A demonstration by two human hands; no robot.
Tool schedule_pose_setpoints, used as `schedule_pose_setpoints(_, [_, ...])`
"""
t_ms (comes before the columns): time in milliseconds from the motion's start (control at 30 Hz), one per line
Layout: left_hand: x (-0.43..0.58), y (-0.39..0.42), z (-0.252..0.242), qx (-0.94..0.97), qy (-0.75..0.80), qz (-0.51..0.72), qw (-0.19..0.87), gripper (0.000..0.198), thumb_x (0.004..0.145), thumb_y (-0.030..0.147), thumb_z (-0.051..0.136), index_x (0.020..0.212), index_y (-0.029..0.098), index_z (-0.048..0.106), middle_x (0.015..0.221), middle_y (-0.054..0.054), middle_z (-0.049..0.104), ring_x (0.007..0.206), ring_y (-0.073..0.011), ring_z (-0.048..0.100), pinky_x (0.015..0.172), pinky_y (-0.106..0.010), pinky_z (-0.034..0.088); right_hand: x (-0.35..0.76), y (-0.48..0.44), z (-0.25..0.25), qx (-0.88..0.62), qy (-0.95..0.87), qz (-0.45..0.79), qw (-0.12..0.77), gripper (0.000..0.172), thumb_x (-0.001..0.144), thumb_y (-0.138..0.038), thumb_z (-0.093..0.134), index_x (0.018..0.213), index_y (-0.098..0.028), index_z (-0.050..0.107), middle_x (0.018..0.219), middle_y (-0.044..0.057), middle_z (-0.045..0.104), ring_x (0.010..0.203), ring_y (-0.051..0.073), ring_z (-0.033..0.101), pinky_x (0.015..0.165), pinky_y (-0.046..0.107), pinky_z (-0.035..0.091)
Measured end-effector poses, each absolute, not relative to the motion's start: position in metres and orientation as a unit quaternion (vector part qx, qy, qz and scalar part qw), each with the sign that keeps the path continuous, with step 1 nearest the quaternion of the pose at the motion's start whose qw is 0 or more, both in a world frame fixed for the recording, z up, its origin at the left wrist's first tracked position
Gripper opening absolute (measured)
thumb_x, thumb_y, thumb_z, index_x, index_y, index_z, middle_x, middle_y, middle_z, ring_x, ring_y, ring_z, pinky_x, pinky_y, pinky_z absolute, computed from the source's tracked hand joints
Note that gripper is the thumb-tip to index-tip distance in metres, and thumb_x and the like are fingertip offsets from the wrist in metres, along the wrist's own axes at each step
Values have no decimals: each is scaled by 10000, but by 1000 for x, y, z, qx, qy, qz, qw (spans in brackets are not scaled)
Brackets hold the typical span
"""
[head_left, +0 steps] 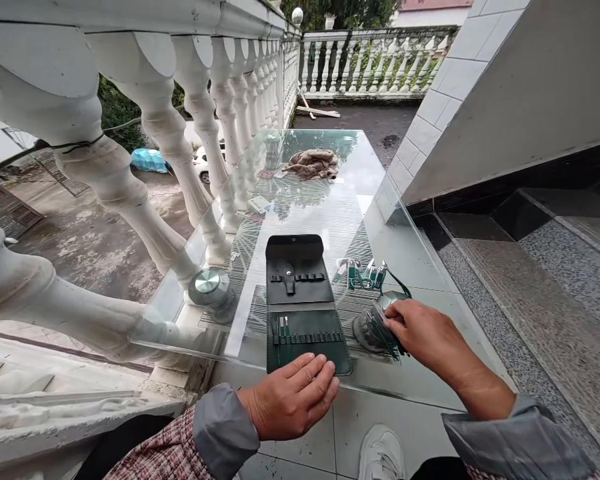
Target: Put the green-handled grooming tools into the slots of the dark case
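Note:
An open black tool case [300, 300] lies on the glass table [330, 200], with two small tools in its lower row of loops. My left hand [293, 397] lies flat, fingers together, on the case's near edge. My right hand [425, 333] is closed on a bunch of thin green-handled tools [380, 327] just right of the case. More small metal and green tools [363, 275] lie loose on the glass beyond that hand.
A white stone balustrade [180, 133] runs along the table's left side. A crumpled brown cloth [313, 163] lies at the far end. A round metal table fitting [209, 285] sits left of the case. Tiled steps rise on the right. My white shoe [380, 453] shows below.

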State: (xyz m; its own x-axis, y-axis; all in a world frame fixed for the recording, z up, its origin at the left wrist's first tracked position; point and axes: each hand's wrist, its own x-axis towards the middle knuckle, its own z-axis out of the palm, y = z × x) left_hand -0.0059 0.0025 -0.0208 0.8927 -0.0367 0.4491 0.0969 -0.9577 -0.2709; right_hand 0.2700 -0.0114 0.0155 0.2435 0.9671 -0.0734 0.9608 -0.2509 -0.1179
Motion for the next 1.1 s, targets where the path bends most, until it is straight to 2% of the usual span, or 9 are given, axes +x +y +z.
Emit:
schedule_pose_setpoints(167, [-6,2,-21,-961,-13,-232,149,313,913,174,412,1162,75,575,1196,-132,584,1146,-259,530,1002,-396,451,265,-12,19,-787,-616,34,-30,179,803,-202,410,770,-208,585,810,55,635,714,200,574,553,284,285])
schedule_pose_setpoints(300, [-7,1,-18,-962,-19,-221,157,317,924,197,411,1173,84,572,1198,-120,586,1145,-262,530,1005,-394,450,267,-12,21,-805,-590,53,-20,237,771,-171,406,887,-222,605,914,54,659,740,208,589,542,283,293])
schedule_pose_setpoints(367, [-7,1,-18,-962,-25,-219,161,320,933,224,416,1180,93,571,1196,-111,590,1141,-262,532,1007,-393,450,269,-12,22,-816,-574,66,16,274,764,-185,410,944,-226,612,944,52,662,747,207,590,552,284,318])
schedule_pose_setpoints(433, [-8,1,-18,-961,-22,-222,164,326,934,241,420,1184,94,569,1196,-112,590,1135,-263,536,1003,-397,453,269,-11,24,-822,-554,97,85,273,752,-220,432,951,-224,620,875,41,665,731,197,586,578,286,355])
schedule_pose_setpoints(567, [-7,2,-19,-960,-14,-229,161,326,918,232,434,1174,83,572,1191,-126,589,1122,-264,545,990,-403,462,252,-7,32,-764,-525,250,282,208,719,-333,498,836,-211,618,692,5,611,644,157,557,602,273,414])
schedule_pose_setpoints(667, [-7,2,-18,-961,-14,-226,160,316,906,212,438,1158,82,578,1183,-127,592,1121,-260,546,988,-400,462,227,0,37,-680,-510,374,371,195,695,-384,532,728,-196,570,611,-20,527,550,121,490,546,262,422])
schedule_pose_setpoints(900, [-6,1,-16,-961,-11,-222,163,307,888,179,437,1142,77,576,1182,-144,586,1113,-249,553,990,-401,452,175,23,31,-582,-493,489,423,174,695,-356,557,732,-187,539,644,-23,520,602,115,517,552,250,456])
schedule_pose_setpoints(967, [-7,2,-15,-962,-7,-219,162,307,888,179,439,1141,76,578,1177,-144,589,1111,-250,554,989,-398,453,166,29,27,-582,-483,497,425,188,688,-340,559,798,-190,533,661,-26,527,591,111,525,529,243,452])
schedule_pose_setpoints(1100, [-8,3,-15,-965,-6,-208,158,316,895,192,430,1153,81,575,1192,-139,582,1119,-253,548,987,-395,455,153,38,21,-583,-475,498,433,358,687,-302,550,1021,-195,480,670,-44,521,572,103,516,504,231,447])
